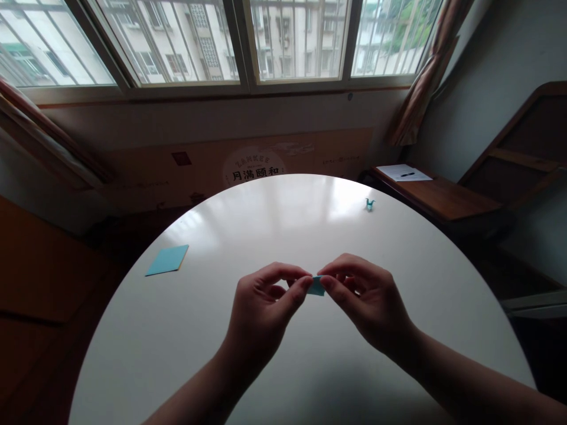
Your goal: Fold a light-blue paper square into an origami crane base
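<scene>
Between my two hands is a small folded piece of teal paper (316,287), held above the white table. My left hand (266,301) pinches its left side between thumb and forefinger. On the opposite side, my right hand (365,292) has the paper's upper right part in a thumb-and-finger pinch. The fingertips cover part of the paper, so its full shape is hidden. A stack of square blue paper (168,260) lies at the left of the table. Towards the far right edge stands a tiny teal origami crane (370,204).
The round white table (274,230) has a curved far edge below the windows. At the right, a wooden chair (443,192) carries a white sheet (401,172) with a pen (407,175) on it. A printed cardboard panel (204,162) leans under the window.
</scene>
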`<action>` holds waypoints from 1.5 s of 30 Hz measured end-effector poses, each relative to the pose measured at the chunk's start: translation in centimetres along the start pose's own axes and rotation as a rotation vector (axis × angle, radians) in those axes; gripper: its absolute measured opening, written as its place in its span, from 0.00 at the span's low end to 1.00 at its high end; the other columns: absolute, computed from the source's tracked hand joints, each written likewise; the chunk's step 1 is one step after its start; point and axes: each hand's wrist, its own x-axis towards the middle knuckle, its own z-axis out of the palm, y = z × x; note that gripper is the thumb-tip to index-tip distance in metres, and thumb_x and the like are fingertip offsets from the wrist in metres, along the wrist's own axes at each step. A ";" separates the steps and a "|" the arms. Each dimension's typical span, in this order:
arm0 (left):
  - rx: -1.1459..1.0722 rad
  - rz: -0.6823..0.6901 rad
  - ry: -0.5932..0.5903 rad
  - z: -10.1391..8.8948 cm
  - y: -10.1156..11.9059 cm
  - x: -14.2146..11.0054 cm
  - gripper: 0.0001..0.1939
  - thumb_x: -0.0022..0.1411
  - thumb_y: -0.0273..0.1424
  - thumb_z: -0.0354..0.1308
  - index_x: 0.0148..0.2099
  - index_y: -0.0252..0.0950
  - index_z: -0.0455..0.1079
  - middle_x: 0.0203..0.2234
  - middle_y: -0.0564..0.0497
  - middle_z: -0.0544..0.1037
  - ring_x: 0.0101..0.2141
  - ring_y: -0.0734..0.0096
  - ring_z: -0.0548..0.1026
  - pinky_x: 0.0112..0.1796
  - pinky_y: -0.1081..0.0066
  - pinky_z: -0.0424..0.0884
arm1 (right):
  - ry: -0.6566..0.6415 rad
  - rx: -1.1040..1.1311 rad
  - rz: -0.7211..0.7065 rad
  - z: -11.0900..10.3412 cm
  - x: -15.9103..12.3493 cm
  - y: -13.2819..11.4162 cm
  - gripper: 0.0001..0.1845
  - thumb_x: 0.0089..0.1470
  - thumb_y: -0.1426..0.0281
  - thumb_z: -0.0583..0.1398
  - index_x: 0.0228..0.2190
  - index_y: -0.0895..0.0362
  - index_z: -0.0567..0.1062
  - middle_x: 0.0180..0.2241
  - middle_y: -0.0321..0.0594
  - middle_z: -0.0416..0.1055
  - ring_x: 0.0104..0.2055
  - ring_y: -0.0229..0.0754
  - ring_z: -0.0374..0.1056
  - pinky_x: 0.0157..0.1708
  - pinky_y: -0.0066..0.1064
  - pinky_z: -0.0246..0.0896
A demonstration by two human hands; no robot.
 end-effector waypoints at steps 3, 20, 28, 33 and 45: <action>0.029 0.005 -0.003 0.1 0.0 -0.1 0.03 0.58 0.32 0.67 0.33 0.37 0.78 0.26 0.52 0.77 0.22 0.77 0.69 0.22 0.80 0.65 | 0.004 0.009 0.000 0.1 0.0 -0.2 0.04 0.59 0.69 0.64 0.32 0.56 0.78 0.30 0.40 0.72 0.30 0.39 0.66 0.25 0.29 0.59; 0.012 -0.155 -0.101 0.4 -0.6 0.0 0.07 0.58 0.32 0.63 0.31 0.34 0.72 0.24 0.53 0.70 0.22 0.78 0.63 0.21 0.77 0.57 | -0.079 0.043 0.128 0.6 0.0 0.1 0.05 0.56 0.70 0.63 0.30 0.58 0.76 0.28 0.38 0.69 0.26 0.36 0.62 0.21 0.26 0.53; -0.065 -0.193 -0.129 0.0 -1.0 0.6 0.15 0.59 0.41 0.67 0.39 0.32 0.78 0.27 0.48 0.77 0.22 0.76 0.66 0.20 0.78 0.65 | 0.040 0.191 0.164 0.1 0.4 0.5 0.08 0.59 0.69 0.62 0.29 0.58 0.74 0.23 0.34 0.64 0.25 0.33 0.58 0.23 0.23 0.55; -0.027 -0.186 -0.097 0.0 -1.1 0.5 0.15 0.61 0.41 0.65 0.37 0.32 0.78 0.24 0.50 0.75 0.22 0.75 0.66 0.20 0.78 0.64 | 0.003 0.166 0.202 -0.2 0.4 0.7 0.10 0.60 0.64 0.63 0.30 0.58 0.75 0.23 0.35 0.64 0.25 0.33 0.58 0.23 0.22 0.54; 0.175 -0.135 -0.148 0.0 -0.7 0.5 0.14 0.63 0.40 0.61 0.39 0.34 0.80 0.25 0.50 0.77 0.20 0.75 0.67 0.20 0.77 0.65 | -0.047 0.167 0.227 0.1 0.7 1.2 0.11 0.58 0.64 0.64 0.30 0.59 0.76 0.27 0.38 0.70 0.30 0.36 0.63 0.27 0.26 0.59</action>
